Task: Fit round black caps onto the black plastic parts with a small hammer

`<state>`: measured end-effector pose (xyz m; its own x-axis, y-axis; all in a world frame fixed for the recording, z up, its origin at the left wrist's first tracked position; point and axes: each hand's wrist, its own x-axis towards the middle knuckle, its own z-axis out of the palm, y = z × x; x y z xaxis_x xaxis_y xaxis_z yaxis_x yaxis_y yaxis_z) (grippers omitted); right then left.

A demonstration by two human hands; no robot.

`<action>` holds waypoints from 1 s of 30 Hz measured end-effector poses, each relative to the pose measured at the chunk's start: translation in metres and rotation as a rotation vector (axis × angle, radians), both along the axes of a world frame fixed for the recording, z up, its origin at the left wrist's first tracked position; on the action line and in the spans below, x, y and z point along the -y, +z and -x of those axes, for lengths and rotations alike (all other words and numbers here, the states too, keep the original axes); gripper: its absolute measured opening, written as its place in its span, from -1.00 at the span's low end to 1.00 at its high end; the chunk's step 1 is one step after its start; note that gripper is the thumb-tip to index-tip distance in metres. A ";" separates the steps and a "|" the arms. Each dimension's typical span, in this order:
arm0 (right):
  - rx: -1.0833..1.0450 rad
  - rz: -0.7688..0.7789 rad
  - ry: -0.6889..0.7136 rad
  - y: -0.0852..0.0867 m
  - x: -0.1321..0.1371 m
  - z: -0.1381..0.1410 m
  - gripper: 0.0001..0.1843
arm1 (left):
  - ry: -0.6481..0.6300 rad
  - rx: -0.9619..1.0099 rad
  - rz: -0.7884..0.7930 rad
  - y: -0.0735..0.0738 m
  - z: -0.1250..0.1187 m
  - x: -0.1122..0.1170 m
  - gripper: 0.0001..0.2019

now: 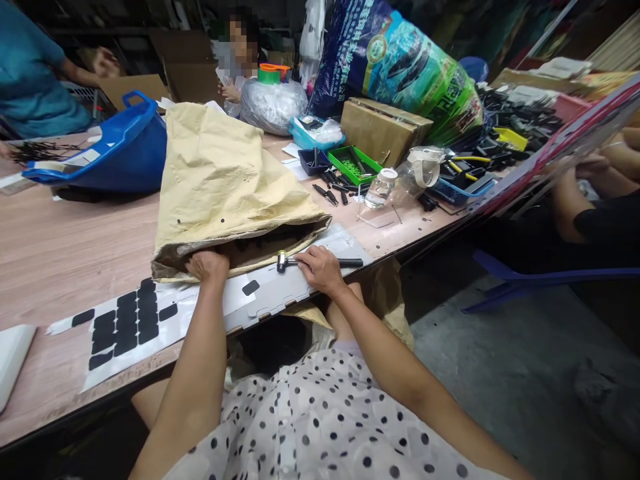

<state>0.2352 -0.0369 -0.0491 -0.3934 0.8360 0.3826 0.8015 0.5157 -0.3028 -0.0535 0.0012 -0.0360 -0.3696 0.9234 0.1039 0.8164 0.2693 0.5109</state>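
Note:
My left hand [210, 263] reaches into the mouth of a large tan paper sack [220, 167] lying on the table. Its fingers are hidden inside, among dark contents I cannot make out. A small hammer [351, 263], with a black grip and a yellow-and-black head, lies across the white board at the table's front edge. Over its shaft, close to the head, my right hand [320, 268] is closed. One black rounded piece [251, 287] rests on the white board [280, 293] between my hands. More black rounded pieces [127, 320] sit in rows on a white sheet to the left.
Behind the sack are a blue basin [120, 147], a cardboard box [383, 130] and a big printed bag [400, 67]. A green tray [354, 164], a glass jar [381, 188] and black parts stand at the right. Co-workers sit across and at the right; a purple chair [550, 275] stands there.

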 end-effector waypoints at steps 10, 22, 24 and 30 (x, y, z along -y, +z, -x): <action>0.003 0.002 -0.008 0.000 0.001 -0.002 -0.74 | -0.488 0.011 -0.214 0.011 -0.033 0.110 -0.81; 0.016 -0.017 -0.004 -0.004 -0.003 -0.004 -0.74 | -0.513 0.156 -0.121 -0.003 -0.049 0.099 -0.87; 0.027 -0.015 -0.005 -0.004 -0.004 -0.004 -0.74 | -0.501 0.181 -0.115 -0.004 -0.049 0.098 -0.88; -0.032 0.014 0.028 0.007 0.002 -0.004 -0.74 | -0.496 0.237 -0.097 -0.003 -0.048 0.099 -0.87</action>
